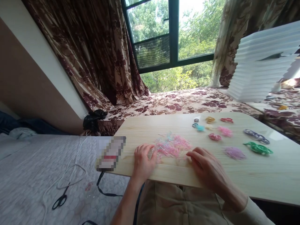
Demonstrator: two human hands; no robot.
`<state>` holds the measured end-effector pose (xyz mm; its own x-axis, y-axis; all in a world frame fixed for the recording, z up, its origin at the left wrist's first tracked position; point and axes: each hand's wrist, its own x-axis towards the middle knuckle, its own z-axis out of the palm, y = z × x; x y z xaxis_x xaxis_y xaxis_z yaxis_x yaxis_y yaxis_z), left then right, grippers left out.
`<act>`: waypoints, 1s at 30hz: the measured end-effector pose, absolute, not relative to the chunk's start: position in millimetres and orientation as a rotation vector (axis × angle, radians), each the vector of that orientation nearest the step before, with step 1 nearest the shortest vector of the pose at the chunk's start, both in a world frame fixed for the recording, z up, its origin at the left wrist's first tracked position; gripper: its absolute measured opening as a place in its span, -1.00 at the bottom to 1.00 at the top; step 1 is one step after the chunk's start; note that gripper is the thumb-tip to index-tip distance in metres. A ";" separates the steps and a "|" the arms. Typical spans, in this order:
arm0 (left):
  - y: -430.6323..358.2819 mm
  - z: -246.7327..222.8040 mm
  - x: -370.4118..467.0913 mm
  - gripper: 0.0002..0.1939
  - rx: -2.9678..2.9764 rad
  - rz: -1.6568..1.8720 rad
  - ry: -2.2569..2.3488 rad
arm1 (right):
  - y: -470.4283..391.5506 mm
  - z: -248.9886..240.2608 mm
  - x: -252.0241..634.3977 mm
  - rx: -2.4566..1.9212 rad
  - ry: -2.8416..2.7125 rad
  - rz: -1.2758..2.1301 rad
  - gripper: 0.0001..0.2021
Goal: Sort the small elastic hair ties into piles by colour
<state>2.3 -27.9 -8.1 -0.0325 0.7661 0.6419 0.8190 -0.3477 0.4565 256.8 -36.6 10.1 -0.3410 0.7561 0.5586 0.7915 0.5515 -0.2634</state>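
A loose heap of thin pink, purple and pale blue strands (173, 146) lies on the light wooden table. At the heap's left edge is my left hand (144, 158), its thumb and fingers apart with nothing between them. My right hand (205, 164) is to the right of the heap, its fingers bent and close together; whether a strand is between the fingertips is too small to tell. Right of it lies a small purple pile (235, 153). Behind are a pink pile (225, 131), pink-red rings (214, 137) and a light blue pile (200, 128).
Green rings (259, 148), grey-purple rings (256, 136), yellow rings (210, 119) and red rings (227, 120) lie on the table (269, 175). A blurred phone-like object (112, 153) is at its left edge. Scissors (59, 201) and a white cable lie on the bed.
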 end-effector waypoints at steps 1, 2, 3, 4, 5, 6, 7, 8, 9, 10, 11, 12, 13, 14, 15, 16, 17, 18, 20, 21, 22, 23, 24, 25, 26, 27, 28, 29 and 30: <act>-27.9 -8.2 2.3 -0.86 -2.142 -1.348 -1.754 | -36.1 9.3 257.1 -1.230 -2.143 -0.076 -0.74; -27.9 -8.3 2.2 -0.86 -2.141 -1.350 -1.753 | -35.5 8.8 257.3 -1.219 -2.148 -0.079 -0.74; -27.9 -8.3 2.1 -0.86 -2.143 -1.351 -1.751 | -35.1 8.6 257.3 -1.208 -2.159 -0.081 -0.74; -28.0 -8.3 2.0 -0.86 -2.145 -1.352 -1.750 | -34.7 8.9 257.2 -1.198 -2.171 -0.083 -0.73; -28.1 -8.2 1.9 -0.86 -2.147 -1.351 -1.750 | -34.5 9.4 257.1 -1.192 -2.181 -0.087 -0.73; -28.1 -8.1 1.8 -0.87 -2.149 -1.351 -1.751 | -34.4 10.0 256.9 -1.191 -2.188 -0.091 -0.73; -28.2 -8.0 1.8 -0.87 -2.149 -1.351 -1.753 | -34.4 10.6 256.9 -1.196 -2.189 -0.092 -0.74; -28.3 -7.9 1.8 -0.87 -2.149 -1.351 -1.755 | -34.4 11.1 257.0 -1.204 -2.183 -0.091 -0.75; -28.3 -7.9 1.9 -0.87 -2.149 -1.352 -1.756 | -34.4 11.3 257.3 -1.213 -2.171 -0.086 -0.75; -28.2 -8.0 2.1 -0.87 -2.148 -1.354 -1.756 | -34.4 11.2 257.8 -1.222 -2.152 -0.081 -0.76; -28.1 -8.2 2.3 -0.87 -2.149 -1.356 -1.755 | -34.3 10.8 258.5 -1.229 -2.133 -0.076 -0.75; -27.9 -8.6 2.4 -0.87 -2.149 -1.359 -1.753 | -34.2 10.3 259.1 -1.233 -2.117 -0.072 -0.75; -27.7 -9.2 2.5 -0.87 -2.146 -1.362 -1.753 | -34.0 9.8 259.6 -1.236 -2.106 -0.067 -0.74; -27.3 -9.8 2.6 -0.87 -2.141 -1.367 -1.752 | -33.7 9.3 259.9 -1.241 -2.102 -0.061 -0.74; -26.9 -10.6 2.5 -0.87 -2.133 -1.371 -1.751 | -33.5 9.0 259.8 -1.250 -2.103 -0.056 -0.74; -26.4 -11.6 2.4 -0.87 -2.124 -1.376 -1.749 | -33.4 9.0 259.4 -1.263 -2.108 -0.050 -0.75; -25.9 -12.6 2.2 -0.86 -2.115 -1.381 -1.745 | -33.3 9.0 258.7 -1.281 -2.113 -0.043 -0.76; -25.4 -13.6 2.1 -0.86 -2.111 -1.383 -1.738 | -33.3 9.2 257.9 -1.300 -2.118 -0.035 -0.75; -24.5 -15.7 1.9 -0.86 -2.104 -1.388 -1.728 | -33.3 9.2 256.7 -1.333 -2.120 -0.015 -0.73; -24.1 -16.7 1.8 -0.86 -2.102 -1.390 -1.725 | -33.2 9.1 256.5 -1.347 -2.110 -0.002 -0.73; -23.8 -17.6 1.8 -0.86 -2.101 -1.390 -1.721 | -33.0 8.8 256.8 -1.360 -2.094 0.013 -0.74; -23.4 -18.4 1.7 -0.86 -2.100 -1.390 -1.718 | -32.8 8.5 257.6 -1.372 -2.074 0.030 -0.75; -22.9 -19.1 1.6 -0.86 -2.097 -1.391 -1.714 | -32.5 8.2 258.7 -1.385 -2.054 0.051 -0.76; -22.4 -19.8 1.4 -0.86 -2.092 -1.394 -1.711 | -32.3 8.0 260.0 -1.398 -2.035 0.079 -0.76; -21.8 -20.5 1.1 -0.85 -2.088 -1.397 -1.707 | -32.3 8.1 261.5 -1.408 -2.023 0.112 -0.75; -21.2 -21.2 0.7 -0.85 -2.089 -1.399 -1.702 | -32.3 8.3 262.8 -1.416 -2.016 0.148 -0.75; -20.5 -21.8 0.3 -0.85 -2.092 -1.402 -1.697 | -32.6 8.9 263.8 -1.422 -2.016 0.187 -0.74; -19.9 -22.4 -0.1 -0.85 -2.097 -1.405 -1.693 | -32.9 9.8 264.4 -1.429 -2.019 0.223 -0.74; -19.5 -22.9 -0.6 -0.85 -2.103 -1.407 -1.687 | -33.4 10.9 264.6 -1.438 -2.021 0.256 -0.73</act>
